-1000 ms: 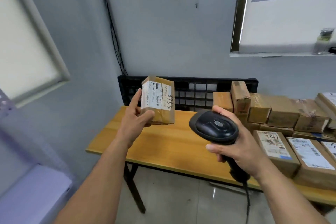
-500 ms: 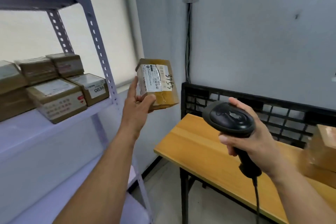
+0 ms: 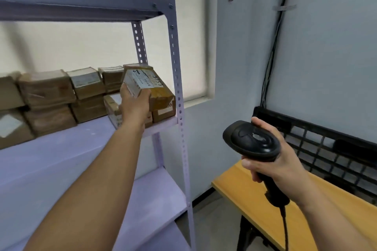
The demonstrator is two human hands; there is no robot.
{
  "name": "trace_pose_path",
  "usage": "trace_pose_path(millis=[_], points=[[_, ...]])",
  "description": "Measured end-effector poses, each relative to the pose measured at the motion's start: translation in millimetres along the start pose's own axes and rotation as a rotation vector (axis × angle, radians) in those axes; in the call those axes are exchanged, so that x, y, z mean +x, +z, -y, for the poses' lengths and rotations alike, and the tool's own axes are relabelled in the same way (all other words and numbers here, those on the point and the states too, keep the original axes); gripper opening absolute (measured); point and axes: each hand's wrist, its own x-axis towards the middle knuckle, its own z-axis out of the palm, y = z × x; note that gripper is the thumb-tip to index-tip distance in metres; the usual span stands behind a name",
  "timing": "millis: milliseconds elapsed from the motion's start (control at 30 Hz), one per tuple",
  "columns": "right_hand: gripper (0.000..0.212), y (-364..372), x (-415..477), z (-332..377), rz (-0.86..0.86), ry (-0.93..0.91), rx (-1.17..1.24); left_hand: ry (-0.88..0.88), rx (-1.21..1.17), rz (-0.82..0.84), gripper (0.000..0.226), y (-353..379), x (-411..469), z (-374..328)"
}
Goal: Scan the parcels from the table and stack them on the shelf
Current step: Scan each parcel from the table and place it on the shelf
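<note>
Nearest me, the right hand (image 3: 275, 165) is gripping the black scanner (image 3: 252, 141) by its handle, fingers wrapped round it. The cable (image 3: 285, 228) is hanging down by the corner of the yellow table (image 3: 240, 187). Further out, the left arm is reaching into the shelf (image 3: 61, 155), and the left hand (image 3: 134, 107) is clamping the parcel (image 3: 145, 85) at its near end. The parcel is sitting tilted, label up, over the lower box (image 3: 163, 112) at the shelf's right end, beside the post. I'm not able to tell if they're touching. Behind it, stacked boxes (image 3: 47, 89) are lining the shelf two high. A black crate (image 3: 326, 149) is standing behind the table, against the wall.
</note>
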Motion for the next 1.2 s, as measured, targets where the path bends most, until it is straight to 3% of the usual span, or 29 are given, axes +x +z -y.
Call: trace_pose_path(millis=[100, 200, 300, 367, 500, 733, 1200], points=[[0.093, 2.4, 8.0, -4.6, 0.021, 0.021, 0.009, -0.045, 0.195, -0.076, 0.07, -0.7, 20.3, -2.3], [0.094, 3.6, 12.8, -8.2, 0.024, 0.035, 0.011, -0.061, 0.477, -0.039, 0.073, -2.3, 31.5, -3.8], [0.094, 4.7, 17.6, -10.4, 0.019, 0.035, 0.016, 0.017, 0.835, 0.003, 0.086, -6.2, 38.5, -0.1], [0.094, 5.1, 20.8, -11.1, 0.018, 0.034, 0.012, 0.112, 0.953, 0.016, 0.089, -5.2, 39.7, 4.0], [0.093, 6.7, 26.7, -13.2, 0.018, 0.034, 0.005, 0.232, 0.986, 0.128, 0.087, -0.3, 39.7, 11.7], [0.094, 12.1, 34.9, -16.4, -0.004, 0.048, -0.036, 0.335, 0.921, 0.221, 0.062, 12.9, 68.5, 16.5], [0.098, 18.1, 19.6, -21.4, -0.09, 0.101, -0.096, 0.426, 0.986, 0.17, 0.058, 26.6, 86.9, 31.3]])
